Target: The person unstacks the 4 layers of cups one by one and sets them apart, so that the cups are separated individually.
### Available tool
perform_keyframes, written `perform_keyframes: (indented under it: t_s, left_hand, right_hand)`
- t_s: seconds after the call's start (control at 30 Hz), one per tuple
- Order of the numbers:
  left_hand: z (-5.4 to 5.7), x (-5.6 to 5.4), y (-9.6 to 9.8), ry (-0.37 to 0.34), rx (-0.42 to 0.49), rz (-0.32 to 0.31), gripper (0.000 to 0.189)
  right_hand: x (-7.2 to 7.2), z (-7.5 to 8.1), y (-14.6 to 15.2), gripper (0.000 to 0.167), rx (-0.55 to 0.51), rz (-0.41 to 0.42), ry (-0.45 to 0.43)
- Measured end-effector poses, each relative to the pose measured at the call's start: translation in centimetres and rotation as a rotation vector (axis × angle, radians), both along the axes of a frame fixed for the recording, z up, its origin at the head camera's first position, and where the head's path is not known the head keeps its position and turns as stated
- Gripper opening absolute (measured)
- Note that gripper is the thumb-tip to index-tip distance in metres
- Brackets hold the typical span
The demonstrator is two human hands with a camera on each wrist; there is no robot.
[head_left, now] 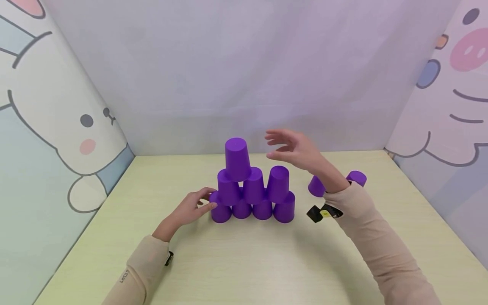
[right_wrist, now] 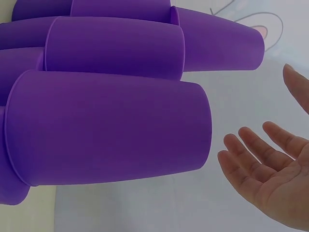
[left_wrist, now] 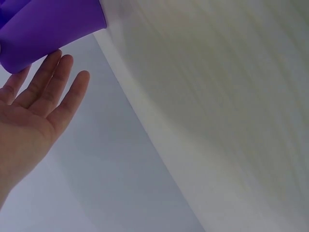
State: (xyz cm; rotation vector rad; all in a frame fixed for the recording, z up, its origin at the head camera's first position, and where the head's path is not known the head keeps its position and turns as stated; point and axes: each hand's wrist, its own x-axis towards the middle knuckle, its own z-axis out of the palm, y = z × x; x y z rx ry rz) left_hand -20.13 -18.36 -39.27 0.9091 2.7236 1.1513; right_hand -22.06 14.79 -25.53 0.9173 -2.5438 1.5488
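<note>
Upside-down purple cups stand stacked in a stepped wall on the table. The bottom row holds several cups, and three more rest across them. A single top cup point(head_left: 237, 159) straddles the left and middle cups of that second row. At the bottom left, my left hand point(head_left: 190, 208) has its thumb and fingertips against the end cup point(head_left: 221, 212); in the left wrist view its fingers point(left_wrist: 72, 96) are loosely extended. My right hand point(head_left: 297, 148) hovers above the second row's right cup point(head_left: 278, 183), fingers spread and holding nothing. The right wrist view shows a gap between its fingertips and the nearest cup point(right_wrist: 111, 128).
Two more purple cups, one left point(head_left: 316, 187) and one right point(head_left: 357, 177) of my right forearm, are partly hidden by it. A pale wood table point(head_left: 244, 262) lies beneath everything. A plain backdrop point(head_left: 244, 76) rises behind, with cartoon-printed panels on both sides.
</note>
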Motion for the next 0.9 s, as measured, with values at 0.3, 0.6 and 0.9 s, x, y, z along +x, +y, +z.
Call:
perform_keyframes:
  t_s: [0.3, 0.6, 0.9]
  left_hand:
    - [0.2, 0.2, 0.0, -0.013, -0.004, 0.009, 0.034]
    - [0.2, 0.3, 0.0, -0.008, 0.005, 0.009, 0.033]
    - [0.1, 0.3, -0.1, -0.003, 0.005, 0.006, 0.032]
  right_hand:
    - [-0.4, 0.1, -1.0, 0.059, 0.011, 0.039, -0.005]
    - [-0.4, 0.4, -2.0, 0.062, 0.015, 0.063, -0.019]
    - [-0.5, 0.6, -2.9, 0.064, 0.043, 0.066, -0.014]
